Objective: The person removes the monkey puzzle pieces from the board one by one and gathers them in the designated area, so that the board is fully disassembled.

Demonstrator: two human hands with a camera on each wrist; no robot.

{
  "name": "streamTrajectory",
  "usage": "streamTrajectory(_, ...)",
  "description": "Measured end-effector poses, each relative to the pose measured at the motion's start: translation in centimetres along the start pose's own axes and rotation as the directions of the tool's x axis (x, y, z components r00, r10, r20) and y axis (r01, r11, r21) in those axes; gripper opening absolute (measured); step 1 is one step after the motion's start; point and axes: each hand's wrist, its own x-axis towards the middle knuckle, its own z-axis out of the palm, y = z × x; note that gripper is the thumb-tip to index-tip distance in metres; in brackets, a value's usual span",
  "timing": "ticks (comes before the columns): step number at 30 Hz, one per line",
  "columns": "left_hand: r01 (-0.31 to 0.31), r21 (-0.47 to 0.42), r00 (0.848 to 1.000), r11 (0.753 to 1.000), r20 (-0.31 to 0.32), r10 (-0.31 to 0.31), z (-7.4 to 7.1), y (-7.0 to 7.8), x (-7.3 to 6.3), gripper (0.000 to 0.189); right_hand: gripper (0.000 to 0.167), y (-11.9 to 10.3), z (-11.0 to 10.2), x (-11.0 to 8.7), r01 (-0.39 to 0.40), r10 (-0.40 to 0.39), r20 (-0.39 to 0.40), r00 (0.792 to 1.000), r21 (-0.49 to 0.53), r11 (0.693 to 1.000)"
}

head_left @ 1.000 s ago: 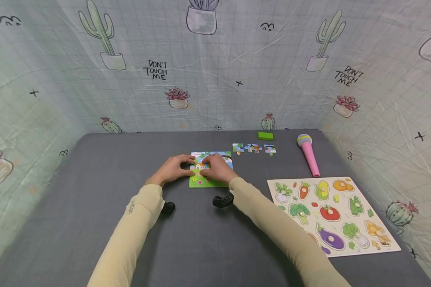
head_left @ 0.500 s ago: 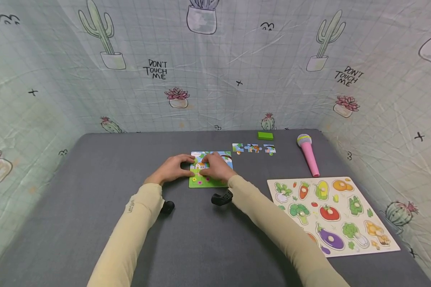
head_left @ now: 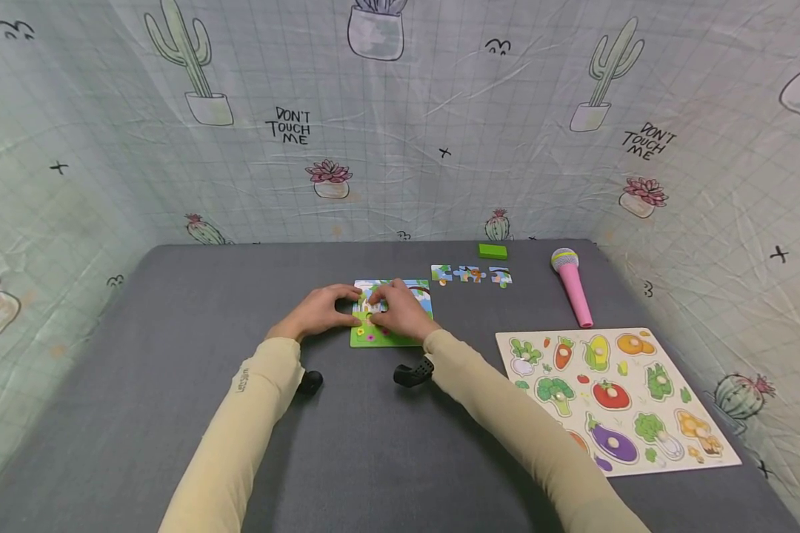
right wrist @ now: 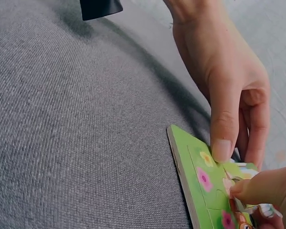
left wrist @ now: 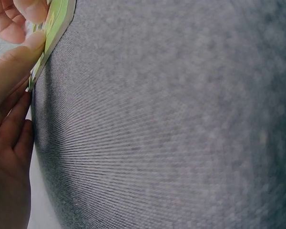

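A small jigsaw puzzle (head_left: 381, 342) in a board lies flat at the middle of the table, with green grass, flowers and blue sky. My left hand (head_left: 316, 311) holds the board's left edge; in the right wrist view its thumb (right wrist: 222, 149) rests on the board. With thumb and fingers, my right hand (head_left: 405, 312) pinches a puzzle piece (right wrist: 236, 180) that stands tilted above the board's surface. The right hand covers part of the picture. To the board's upper right lie three loose puzzle pieces (head_left: 470, 275) in a row.
A green block (head_left: 492, 252) sits at the back. Further right lies a pink toy microphone (head_left: 575, 292). A wooden vegetable peg board (head_left: 630, 355) takes up the right front, with my right sleeve (head_left: 507, 407) over its left edge. A printed cloth (head_left: 387, 133) hangs behind the table.
Between my right fingertips, the house piece has tipped up from the puzzle, where it lay flatter before. The left hand, the board and the loose pieces stay in place.
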Motion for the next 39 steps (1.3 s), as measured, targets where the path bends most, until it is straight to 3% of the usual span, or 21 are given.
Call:
streamTrajectory(8, -0.011, -0.002, 1.000, 1.000, -0.003, 0.011, 0.0, 0.0, 0.0, 0.049, 0.024, 0.7, -0.4, -0.3, 0.008, -0.006, -0.013, 1.000, 0.177, 0.984)
streamTrajectory(15, -0.012, -0.003, 1.000, 1.000, -0.004, 0.012, 0.2, 0.1, 0.0, 0.046, 0.028, 1.3, -1.0, -0.8, -0.057, 0.054, 0.020, 0.998, 0.315, 0.947)
streamTrajectory(26, -0.002, 0.001, 1.000, 1.000, -0.004, 0.002, 0.0, 0.3, 0.1, 0.047, 0.028, 2.1, -1.4, -1.1, -0.123, 0.125, 0.012, 0.992, 0.303, 0.945)
streamTrajectory(33, -0.005, -0.003, 1.000, 1.000, -0.002, 0.005, 0.0, 0.3, 0.1, 0.048, 0.031, 3.0, -2.1, -1.8, -0.195, 0.199, 0.037, 0.979, 0.431, 0.881)
streamTrajectory(39, -0.010, 0.006, 1.000, 1.000, -0.011, 0.010, 0.1, 0.1, 0.2, 0.047, 0.032, 4.8, -3.8, -2.3, -0.204, 0.230, -0.002, 0.973, 0.457, 0.865)
